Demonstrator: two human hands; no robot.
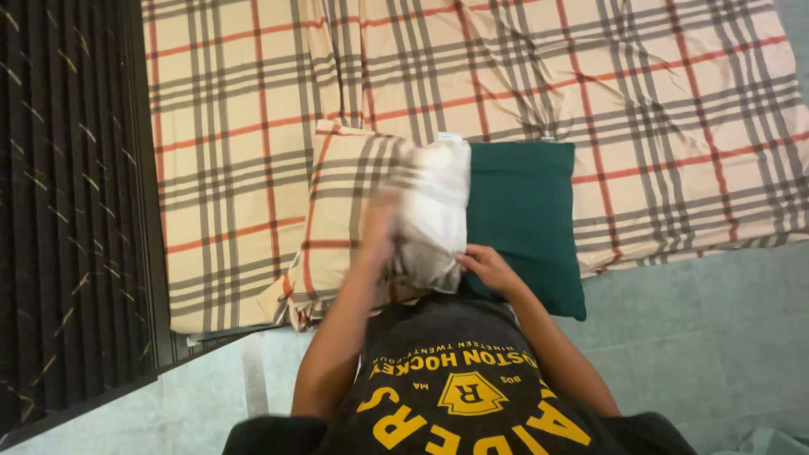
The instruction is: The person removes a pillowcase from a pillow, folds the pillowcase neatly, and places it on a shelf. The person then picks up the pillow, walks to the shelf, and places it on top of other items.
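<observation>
**Plaid pillowcase half over a green pillow**

Your right hand [487, 266] pinched the near edge of the white inside-out cloth [434, 211], fingers closed on it where it met the green pillow [527, 223]. Your left hand [377, 226] was blurred, pressed against the plaid pillowcase [341, 211]; you could not tell whether its fingers were closed. The pillow lay at the near edge of the bed, on the plaid bedsheet [590, 76], its right part uncovered. A dark pleated curtain [67, 211] hung at the left.

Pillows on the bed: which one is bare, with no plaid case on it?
The dark green pillow, under the right hand. The other pillow, white, is partly inside the plaid pillowcase at the left hand.
</observation>
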